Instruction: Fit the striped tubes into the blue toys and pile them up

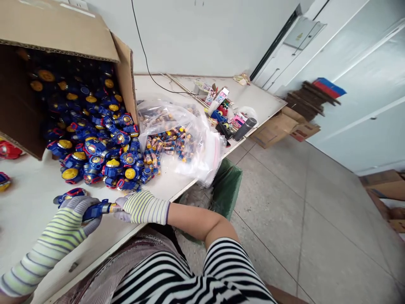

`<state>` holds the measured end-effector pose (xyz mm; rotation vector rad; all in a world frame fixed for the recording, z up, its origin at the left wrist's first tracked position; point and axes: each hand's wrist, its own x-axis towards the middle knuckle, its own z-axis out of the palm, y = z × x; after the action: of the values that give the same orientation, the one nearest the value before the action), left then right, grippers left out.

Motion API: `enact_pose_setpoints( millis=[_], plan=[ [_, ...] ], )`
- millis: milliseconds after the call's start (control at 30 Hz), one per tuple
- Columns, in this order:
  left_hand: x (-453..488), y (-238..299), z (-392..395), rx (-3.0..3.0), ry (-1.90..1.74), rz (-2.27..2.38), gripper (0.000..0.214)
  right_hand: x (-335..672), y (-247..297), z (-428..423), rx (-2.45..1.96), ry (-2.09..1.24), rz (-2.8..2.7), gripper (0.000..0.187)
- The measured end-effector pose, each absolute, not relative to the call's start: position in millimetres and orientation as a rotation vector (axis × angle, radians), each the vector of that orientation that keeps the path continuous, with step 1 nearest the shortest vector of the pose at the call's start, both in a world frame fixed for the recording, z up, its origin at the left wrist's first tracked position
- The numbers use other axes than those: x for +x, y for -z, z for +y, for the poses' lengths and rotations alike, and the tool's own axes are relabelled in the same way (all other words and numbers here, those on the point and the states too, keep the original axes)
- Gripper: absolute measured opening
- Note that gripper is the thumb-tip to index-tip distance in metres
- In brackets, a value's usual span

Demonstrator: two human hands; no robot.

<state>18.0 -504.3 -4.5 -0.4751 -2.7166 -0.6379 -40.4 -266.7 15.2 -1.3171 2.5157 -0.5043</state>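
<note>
Grips a blue toy (95,210) over the near side of the white table (25,219), left hand (74,213) wrapped tight around it. Pinches a small tube (114,207) at the toy's end with the right hand (139,207). Has a heap of blue toys (95,150) just behind, spilling from a brown box (125,76), beside little tubes (169,141) and a clear bag (202,158). Farther off, shows a dark bottle (244,129), a green bin (232,181), gray floor (268,202) and pale wall (196,42).

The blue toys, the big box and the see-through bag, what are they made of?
Blue toys: probably hard plastic, glossy with bright highlights. Big box: cardboard, dull brown, with ridged edges. See-through bag: likely thin plastic film, shiny and crinkled.
</note>
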Motion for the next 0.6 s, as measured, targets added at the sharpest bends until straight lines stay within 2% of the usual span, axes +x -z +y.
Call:
enact_pose_setpoints(
  millis=[133, 267, 367, 467, 600],
  plan=[
    [28, -16, -491, -0.486, 0.516, -2.788, 0.020, -38, -8, -275, -0.910, 0.827, 2.112, 0.041],
    [29, -45, -486, -0.533, 0.314, -2.890, 0.021, -32, -17, -276, -0.778, 0.958, 1.802, 0.065],
    [21, -55, -489, -0.371, 0.338, -3.012, 0.024, -38, -28, -276, -0.800, 1.074, 2.208, 0.049],
    [16, -54, -492, -0.307, 0.374, -3.001, 0.028, -47, -30, -275, -0.783, 1.091, 2.318, 0.049],
    [18, -54, -490, -0.440, 0.307, -2.864, 0.027, -47, -24, -273, -0.622, 1.238, 1.787, 0.074]
  ],
)
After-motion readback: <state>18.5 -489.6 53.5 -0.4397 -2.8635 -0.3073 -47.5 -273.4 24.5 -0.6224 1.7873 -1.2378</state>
